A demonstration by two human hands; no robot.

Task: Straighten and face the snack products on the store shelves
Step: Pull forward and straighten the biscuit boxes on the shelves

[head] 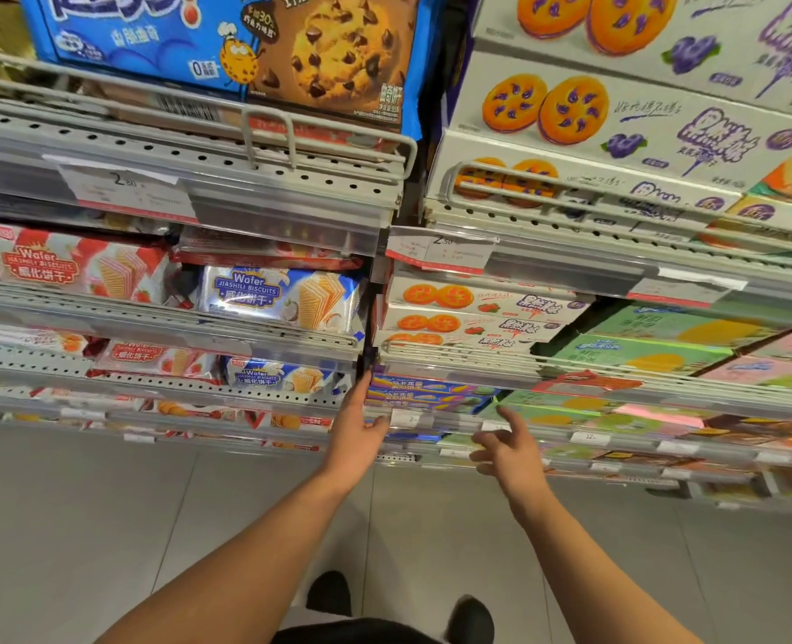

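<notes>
Both arms reach to frame centre; left hand (356, 432) fingers straight at blue boxes (424, 395); right hand (507, 450) loosely curled, forefinger out, holding nothing.

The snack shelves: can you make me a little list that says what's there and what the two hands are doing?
place: store snack shelves over a tiled floor
top left: blue chocolate chip cookie box
top right: white boxes of purple-filled sandwich cookies
middle left: red wafer pack beside blue wafer pack
middle right: green boxes
left hand: fingers straight, reaching to the blue boxes on a low shelf
right hand: index finger pointing at the shelf, other fingers loosely curled, holding nothing
bottom: dark shoes
</notes>
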